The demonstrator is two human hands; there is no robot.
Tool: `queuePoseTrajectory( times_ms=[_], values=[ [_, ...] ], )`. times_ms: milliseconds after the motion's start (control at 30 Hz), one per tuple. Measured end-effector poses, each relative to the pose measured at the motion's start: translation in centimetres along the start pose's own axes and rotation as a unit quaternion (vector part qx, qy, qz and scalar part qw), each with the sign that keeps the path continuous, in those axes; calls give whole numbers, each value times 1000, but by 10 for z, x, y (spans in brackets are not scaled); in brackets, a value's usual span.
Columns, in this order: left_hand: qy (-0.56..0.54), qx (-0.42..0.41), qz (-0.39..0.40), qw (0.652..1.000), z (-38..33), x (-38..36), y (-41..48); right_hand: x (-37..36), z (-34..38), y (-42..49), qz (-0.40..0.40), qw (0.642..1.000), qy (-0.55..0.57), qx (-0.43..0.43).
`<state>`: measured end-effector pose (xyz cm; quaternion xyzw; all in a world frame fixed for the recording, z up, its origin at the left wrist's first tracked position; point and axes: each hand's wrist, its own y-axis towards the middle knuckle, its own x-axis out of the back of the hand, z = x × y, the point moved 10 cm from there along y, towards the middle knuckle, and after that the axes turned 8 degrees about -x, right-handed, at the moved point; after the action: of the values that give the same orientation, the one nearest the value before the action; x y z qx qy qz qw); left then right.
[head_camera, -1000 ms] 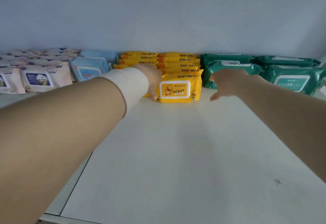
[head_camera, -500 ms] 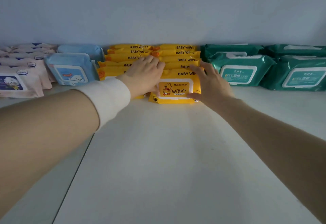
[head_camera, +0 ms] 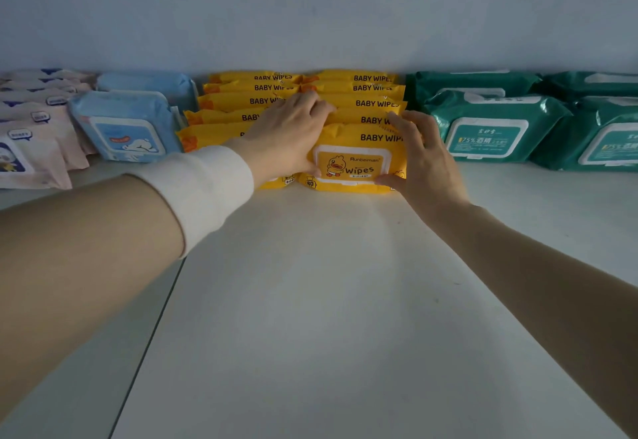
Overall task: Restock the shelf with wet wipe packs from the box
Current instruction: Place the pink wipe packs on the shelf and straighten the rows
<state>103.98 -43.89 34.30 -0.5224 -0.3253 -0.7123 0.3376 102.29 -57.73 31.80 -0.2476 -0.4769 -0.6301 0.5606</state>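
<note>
and there it was: the front yellow pack [head_camera: 355, 165] stood upright on the shelf [head_camera: 310, 300], heading the right-hand yellow row, with blue packs [head_camera: 127, 124] to one side and green packs [head_camera: 490, 127] to the other. the left hand [head_camera: 290, 134] lay flat across the row tops, fingers straight and pressing, likely to stop the packs tipping forward. the right hand [head_camera: 424, 159] was spread open against the pack's right side, thumb at its lower front corner, seemingly squaring it into line. the box was not in view.
</note>
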Motion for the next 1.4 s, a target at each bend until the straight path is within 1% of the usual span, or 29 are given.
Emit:
queuePoseTrajectory(
  times_ms=[67,133,233,333,367,433,567,667,767,867,933,1000,1067,1167,1267,1333,1400],
  values=[
    [-10,0,8,1000,0,-2,0,1,-3,-2,-6,1000,23,-12],
    [-38,8,12,999,1,-2,0,3,-12,-5,-15,997,53,-51],
    [-71,16,20,997,2,-3,2,-5,-33,-11,-14,985,103,-137],
    [-80,13,50,995,9,-8,4,-21,-58,-19,6,954,169,-248],
    [-84,7,53,995,11,-9,5,-25,-61,-20,11,952,162,-259],
    [-92,-5,46,995,14,-6,6,-29,-60,-20,13,957,139,-254],
    [-112,-2,27,993,17,-5,10,-31,-60,-17,9,954,142,-265],
    [-126,-3,19,992,15,-7,10,-32,-58,-17,-1,955,124,-269],
    [-114,-3,35,993,13,-8,8,-29,-52,-19,7,962,74,-263],
    [-35,-7,103,994,4,-11,8,-22,-41,-20,55,968,18,-243],
    [-2,16,142,990,-4,-7,9,-13,-39,-21,94,968,-16,-234],
    [12,30,132,991,-19,9,14,4,-43,-25,115,969,-73,-208],
    [44,5,89,995,-46,33,22,27,-52,-29,122,967,-152,-166],
    [76,-51,53,994,-98,56,32,61,-73,-41,137,946,-268,-117],
    [84,-83,27,993,-144,69,40,91,-99,-57,168,918,-349,-88],
    [95,-80,37,992,-163,71,44,106,-116,-67,192,896,-394,-75],
    [98,-57,87,990,-170,63,46,118,-132,-75,211,879,-420,-76]
  ],
)
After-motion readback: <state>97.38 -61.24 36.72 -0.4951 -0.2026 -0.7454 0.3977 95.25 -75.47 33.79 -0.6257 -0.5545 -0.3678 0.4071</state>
